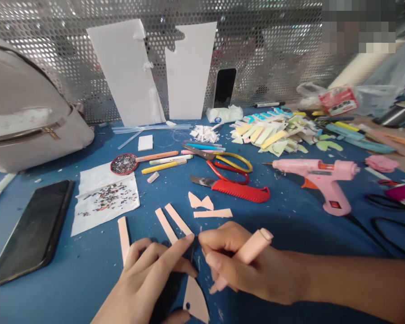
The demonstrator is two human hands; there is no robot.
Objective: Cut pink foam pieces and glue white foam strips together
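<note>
My right hand (pixel 238 261) is closed around a rolled tube of peach foam sheet (pixel 254 246), its upper end sticking out past the thumb and its lower end near the table. My left hand (pixel 151 272) rests on the blue table with fingers spread, the index fingertip by the end of one peach strip (pixel 178 219). Another strip (pixel 123 240) lies partly under that hand. Below its thumb is a peach fan-shaped piece (pixel 196 302) with a dark hole or dot. Beyond the hands lie a bow-shaped piece (pixel 201 201) and a short strip (pixel 213 213).
A pink glue gun (pixel 315 171), a red cutter knife (pixel 239 191) and scissors (pixel 231 164) lie ahead. At left are a phone (pixel 32 229), a paper with small dark bits (pixel 104 198) and a backpack (pixel 33 108). White boards (pixel 121 72) lean against a perforated metal panel (pixel 263 67).
</note>
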